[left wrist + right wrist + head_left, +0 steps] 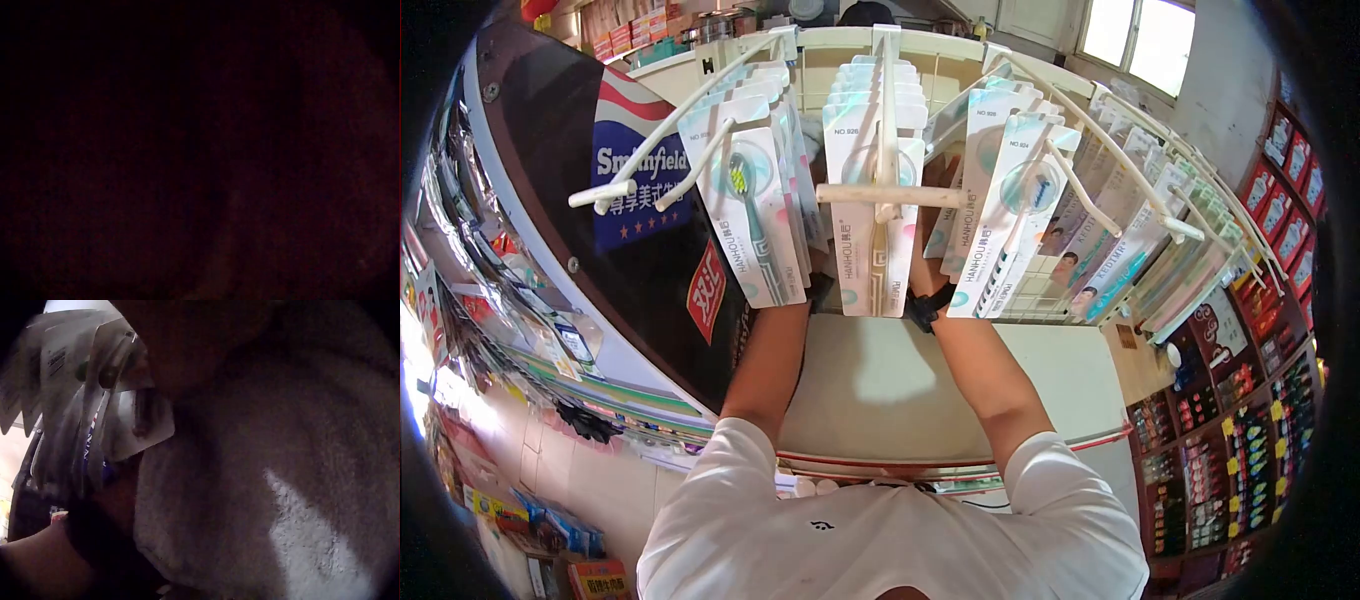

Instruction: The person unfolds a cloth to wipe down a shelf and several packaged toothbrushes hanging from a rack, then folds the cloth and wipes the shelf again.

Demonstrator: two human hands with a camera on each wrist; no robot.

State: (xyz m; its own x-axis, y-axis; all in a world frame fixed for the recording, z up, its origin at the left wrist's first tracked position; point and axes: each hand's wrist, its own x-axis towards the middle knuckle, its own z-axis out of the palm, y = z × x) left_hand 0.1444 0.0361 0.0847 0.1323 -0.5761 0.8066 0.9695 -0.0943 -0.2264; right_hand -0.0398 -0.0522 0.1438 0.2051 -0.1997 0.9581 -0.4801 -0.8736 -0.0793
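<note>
Both forearms reach forward behind hanging toothbrush packs [870, 230], which hide most of the hands in the head view. A grey cloth [250, 481] fills much of the right wrist view, one patch of it brightly lit. Part of my right hand [194, 344] shows dark at the top, overlapping the cloth; I cannot tell how its fingers lie. The left forearm [37, 562] enters at the lower left, with a dark band [100, 544] at its wrist; its hand lies in shadow by the cloth's edge. The left wrist view is almost black.
White hooks [890, 195] jut toward me from a wire rack, with more packs [1100, 230] at right. A black Smithfield panel [640, 180] stands at left. Below the packs is a pale surface [880, 390]. Stocked shelves [1220, 430] line the right side.
</note>
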